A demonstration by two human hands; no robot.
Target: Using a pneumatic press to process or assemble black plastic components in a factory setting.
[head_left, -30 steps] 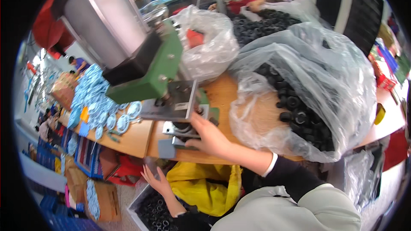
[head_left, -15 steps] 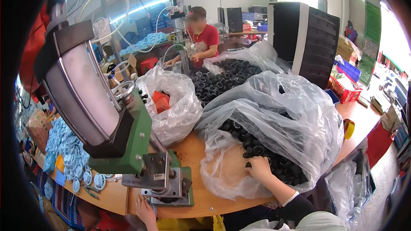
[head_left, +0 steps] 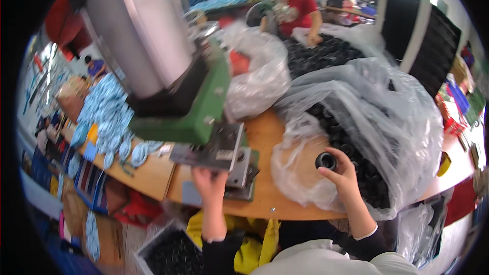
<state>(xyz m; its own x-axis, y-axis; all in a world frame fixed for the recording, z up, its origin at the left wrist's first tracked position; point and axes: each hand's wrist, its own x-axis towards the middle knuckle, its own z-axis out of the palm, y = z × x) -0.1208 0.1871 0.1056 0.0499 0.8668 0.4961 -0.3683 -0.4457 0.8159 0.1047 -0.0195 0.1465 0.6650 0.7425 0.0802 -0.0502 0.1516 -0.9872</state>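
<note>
Right hand [head_left: 342,177] pinches one small black ring [head_left: 326,161] between thumb and fingers, just at the mouth of the big clear bag [head_left: 402,122], which holds too many black rings to count. Left hand [head_left: 209,181] is curled against the metal plate [head_left: 214,147] under the green press [head_left: 196,107]; whether it grips anything is hidden. Three clear bags lie on the wooden table [head_left: 265,132]: this one, a smaller bag [head_left: 257,79] behind the press, another further back. Pale blue discs [head_left: 109,117] pile at the left. Bare wood runs between press and bag to the curved near edge.
</note>
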